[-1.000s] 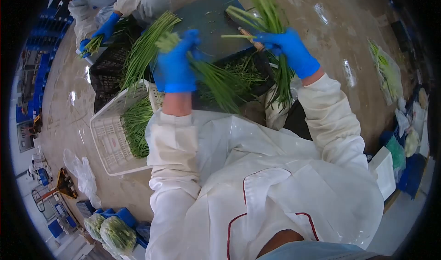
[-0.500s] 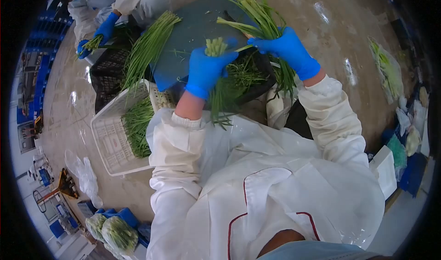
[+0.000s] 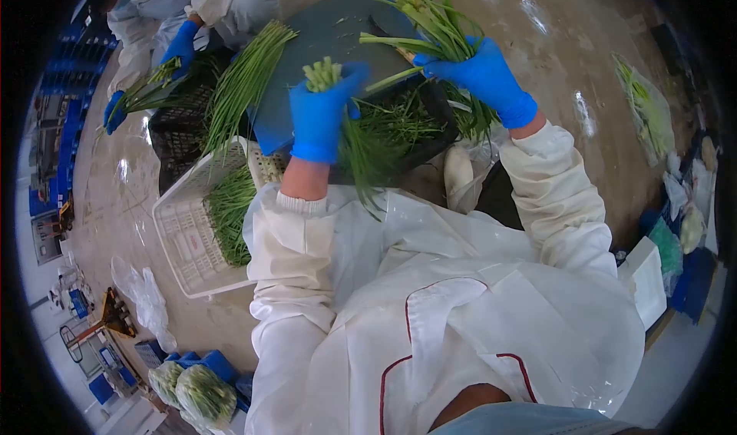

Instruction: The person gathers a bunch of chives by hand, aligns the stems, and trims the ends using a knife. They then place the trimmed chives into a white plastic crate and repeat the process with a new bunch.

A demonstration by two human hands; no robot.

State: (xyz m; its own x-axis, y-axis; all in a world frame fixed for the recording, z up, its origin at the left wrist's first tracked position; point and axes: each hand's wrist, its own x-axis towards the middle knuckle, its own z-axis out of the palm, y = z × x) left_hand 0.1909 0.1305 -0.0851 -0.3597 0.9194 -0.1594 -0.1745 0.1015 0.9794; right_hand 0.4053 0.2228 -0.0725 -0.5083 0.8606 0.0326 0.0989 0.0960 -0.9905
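Note:
My left hand (image 3: 316, 120), in a blue glove, is closed round a bunch of green vegetable stalks (image 3: 322, 74). Their pale cut ends stick up above the fist and the thin green ends hang below, blurred. On the right, my right hand (image 3: 491, 86), also gloved in blue, grips a looser bunch of longer stalks (image 3: 430, 24) with leaves hanging under it. One pale stalk (image 3: 395, 79) juts from its fingertips toward my left hand. Below both hands sits a black crate (image 3: 441, 116) holding loose green trimmings (image 3: 395, 128). A dark blue board (image 3: 315, 32) lies behind them.
Thin green stalks (image 3: 249, 70) lie across the board's left edge. A white crate (image 3: 180, 239) with greens and another black crate (image 3: 173, 139) stand left. A co-worker's gloved hand (image 3: 182, 47) holds stalks there. Bagged vegetables (image 3: 649, 116) lie on the floor at right.
My left hand has moved left with its bunch, away from my right hand. My right hand has shifted slightly up and right. The co-worker's hands have moved farther apart.

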